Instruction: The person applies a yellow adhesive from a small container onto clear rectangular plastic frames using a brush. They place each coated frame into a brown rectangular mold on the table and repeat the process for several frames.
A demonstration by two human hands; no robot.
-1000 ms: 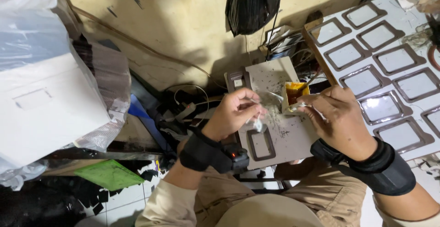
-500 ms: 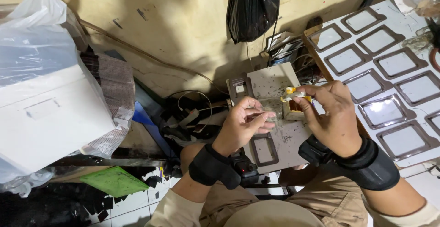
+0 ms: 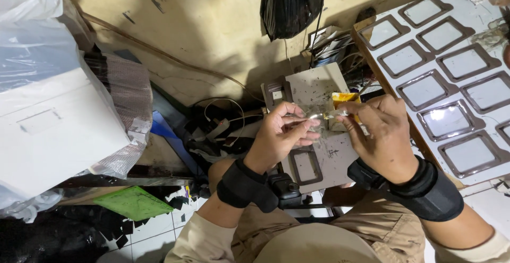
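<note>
Fingertips of the left hand [image 3: 281, 135] are being closed on a small clear piece [image 3: 313, 118], which is also being pinched by the right hand [image 3: 380, 135] just beside them. Beyond, a yellow tin [image 3: 344, 99] is being left on the grey board [image 3: 319, 90].

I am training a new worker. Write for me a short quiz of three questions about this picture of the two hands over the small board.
1. True or false: the left hand and the right hand both wear a black wrist strap.
2. Which lies on the white panel at the right? A) dark rectangular frames in rows B) green sheets C) coiled cables
3. Fill in: a ____ plastic bag hangs on the wall above the small work board.

Key: 1 true. 2 A. 3 black.
</note>
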